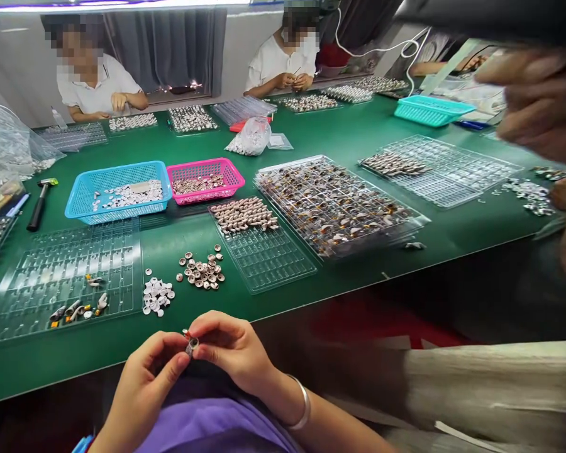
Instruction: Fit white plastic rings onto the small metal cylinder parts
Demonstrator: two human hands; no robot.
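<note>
My left hand [158,371] and my right hand [236,352] meet near the table's front edge, above my lap. Between their fingertips is a small metallic part with a round open cup [193,344] and a bit of orange on it. Both hands pinch it, thumb against finger. Just beyond lie a pile of white discs [158,296] and a pile of small round beige cups [204,272]. To the left, a clear tray [99,251] carries several grey parts with orange tabs [75,310].
A blue basket [85,189] and a pink basket [205,165] hold small pieces. Filled trays [334,204] stand right of centre. A hammer [38,204] lies at left. A person's hand [542,100] reaches in at right; two people [94,82] sit across the table.
</note>
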